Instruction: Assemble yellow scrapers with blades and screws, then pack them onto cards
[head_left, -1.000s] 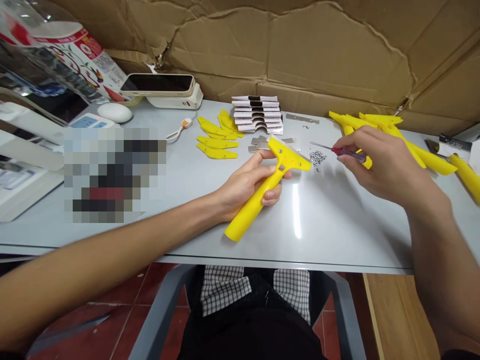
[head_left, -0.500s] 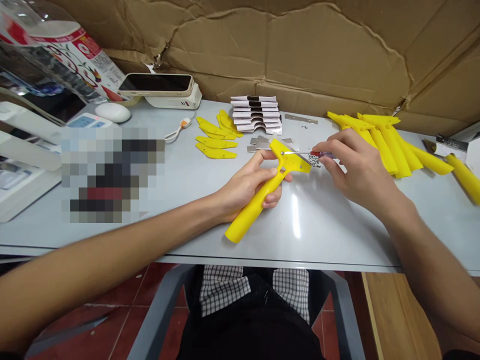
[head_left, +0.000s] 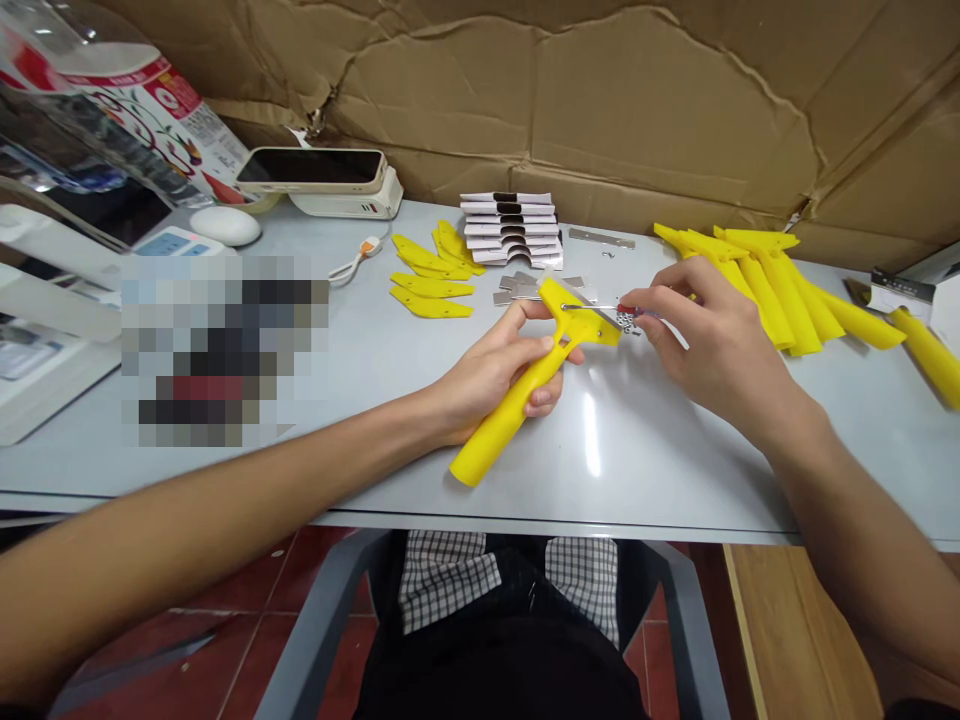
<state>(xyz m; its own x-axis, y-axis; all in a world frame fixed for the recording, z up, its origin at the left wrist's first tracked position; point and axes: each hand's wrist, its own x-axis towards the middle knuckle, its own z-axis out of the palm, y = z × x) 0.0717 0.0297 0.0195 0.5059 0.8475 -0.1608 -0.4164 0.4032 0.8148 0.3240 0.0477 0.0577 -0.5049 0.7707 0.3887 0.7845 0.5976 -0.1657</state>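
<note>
My left hand (head_left: 517,370) is wrapped round the neck of a yellow scraper (head_left: 504,420), whose handle slants toward the front edge of the table. Two screws show in the scraper's head. Between the fingertips of my right hand (head_left: 709,340) is a screwdriver (head_left: 628,310), its thin shaft lying across to the screw on the left side of the head. Behind the shaft lies a small heap of screws (head_left: 628,324). Several flat metal blades (head_left: 517,287) rest just beyond the scraper's head, partly hidden by it.
Yellow plastic cover pieces (head_left: 431,290) lie left of a stack of folded white packets (head_left: 511,230). More yellow scrapers (head_left: 787,295) are piled at the right. A phone (head_left: 311,169) on a white stand, a mouse (head_left: 225,225) and a bottle (head_left: 154,120) stand at the left. Cardboard (head_left: 450,90) closes off the back.
Both hands stay nearly in place. My right-hand fingers have shifted slightly on the screwdriver, whose tip remains at the left screw of the scraper.
</note>
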